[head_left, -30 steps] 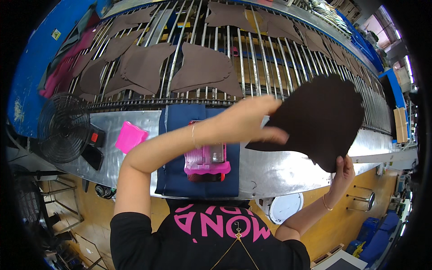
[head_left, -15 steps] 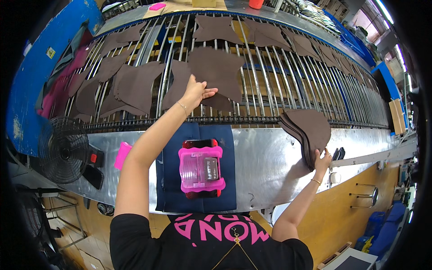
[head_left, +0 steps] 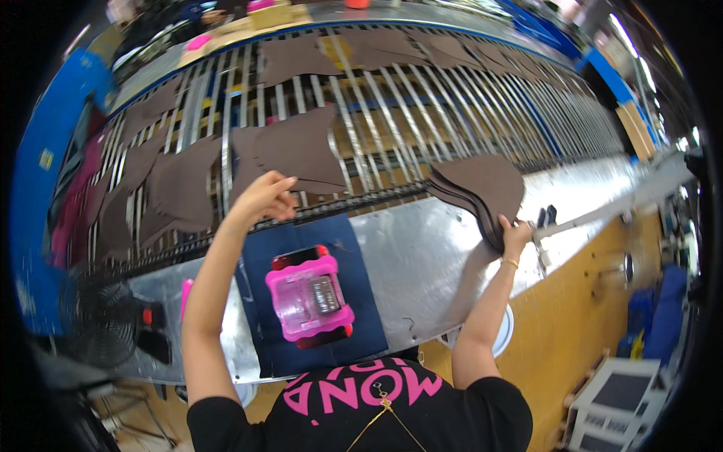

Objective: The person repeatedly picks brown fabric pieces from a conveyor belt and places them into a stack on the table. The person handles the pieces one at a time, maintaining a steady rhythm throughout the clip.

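Observation:
My left hand (head_left: 265, 200) hovers at the near edge of a rack of metal rods, its fingers loosely bent and apart with nothing in them. Just beyond it, a flat brown cut piece (head_left: 297, 147) lies on the rods, overlapping others of the same kind. At the right, my right hand (head_left: 514, 235) grips the lower end of a fanned stack of brown cut pieces (head_left: 482, 184), thumb on top. The stack is held above the metal table (head_left: 422, 271), its far end near the rack's edge. Its material, leather or cloth, I cannot tell.
A pink plastic box (head_left: 309, 297) sits on a dark blue cloth (head_left: 354, 256) before me. At the left stands a black fan (head_left: 98, 316) by a blue machine housing (head_left: 56, 188). A pale metal bar (head_left: 610, 203) crosses the table's right end. More brown pieces (head_left: 181, 184) cover the rods.
My left hand has drawn back toward me from the brown piece, which now lies on the rods. My right hand still grips the stack. The whole view has turned and shifted.

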A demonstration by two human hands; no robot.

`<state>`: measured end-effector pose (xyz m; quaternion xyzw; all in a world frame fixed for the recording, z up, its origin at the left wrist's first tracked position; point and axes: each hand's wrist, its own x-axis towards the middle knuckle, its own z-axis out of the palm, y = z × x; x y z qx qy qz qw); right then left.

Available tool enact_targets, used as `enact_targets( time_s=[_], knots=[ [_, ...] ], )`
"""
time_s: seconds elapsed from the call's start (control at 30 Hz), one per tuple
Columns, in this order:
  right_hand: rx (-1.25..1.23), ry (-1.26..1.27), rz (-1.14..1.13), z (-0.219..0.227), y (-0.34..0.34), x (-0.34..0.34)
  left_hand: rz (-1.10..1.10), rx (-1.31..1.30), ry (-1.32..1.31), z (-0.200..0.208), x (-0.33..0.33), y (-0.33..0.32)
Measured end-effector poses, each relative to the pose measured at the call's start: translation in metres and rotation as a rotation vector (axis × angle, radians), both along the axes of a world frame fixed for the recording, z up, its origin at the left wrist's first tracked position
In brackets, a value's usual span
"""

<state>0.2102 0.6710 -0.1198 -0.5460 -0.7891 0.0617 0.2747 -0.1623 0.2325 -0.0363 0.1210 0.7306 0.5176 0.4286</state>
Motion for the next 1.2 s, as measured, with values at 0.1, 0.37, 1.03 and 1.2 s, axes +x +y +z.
enact_targets(
  time_s=[0.1, 0.37, 1.03, 1.2],
  knots=[
    [0.025, 0.047, -0.017, -0.010, 0.013, 0.002, 0.011, 0.069, 0.049, 0.033, 0.026, -0.030],
    [-0.012, -0.031, -0.049, 0.001, 0.005, -0.009, 0.307, 0.287, 0.137, 0.046, 0.068, -0.109],
    [-0.409, 0.492, 0.635, 0.153, -0.124, -0.058, 0.268, 0.241, 0.321, 0.073, 0.116, -0.116],
    [-0.650, 0.686, 1.146, 0.172, -0.212, -0.101, 0.254, 0.215, 0.938, 0.072, 0.113, -0.100]
  ],
)
